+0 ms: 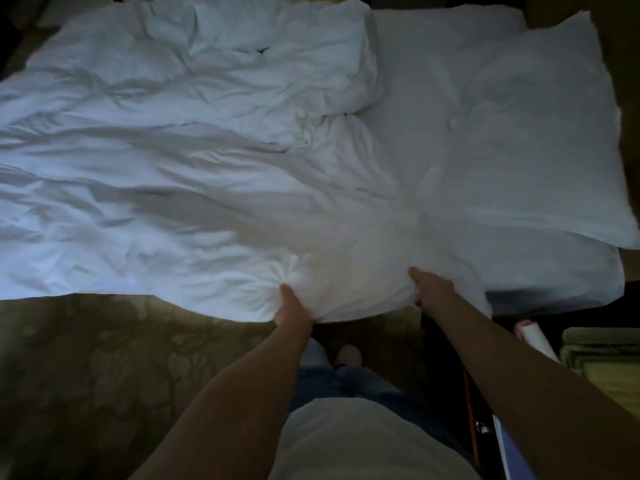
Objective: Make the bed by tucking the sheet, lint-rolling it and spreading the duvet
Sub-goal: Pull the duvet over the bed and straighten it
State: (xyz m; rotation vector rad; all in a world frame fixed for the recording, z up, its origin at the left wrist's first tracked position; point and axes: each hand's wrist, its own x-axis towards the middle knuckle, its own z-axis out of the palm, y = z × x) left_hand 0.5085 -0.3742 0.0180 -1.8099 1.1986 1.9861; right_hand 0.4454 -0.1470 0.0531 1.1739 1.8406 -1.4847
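Observation:
A crumpled white duvet (166, 161) covers the left and middle of the bed, bunched in folds. At the near edge of the bed my left hand (292, 306) is shut on a gathered bunch of the duvet. My right hand (431, 289) grips the same edge a little further right. The flat white sheet (415, 98) shows bare right of the duvet. A white pillow (540, 133) lies at the right end of the bed. A lint roller (535, 339), white with a pink end, lies right of my right forearm, partly hidden.
Patterned olive carpet (104, 375) spreads below the bed's near edge on the left. My legs and one shoe (348, 355) stand close to the bed. Dark furniture (485, 427) with an orange strip sits at the lower right, and folded yellowish fabric (602, 355) at the right edge.

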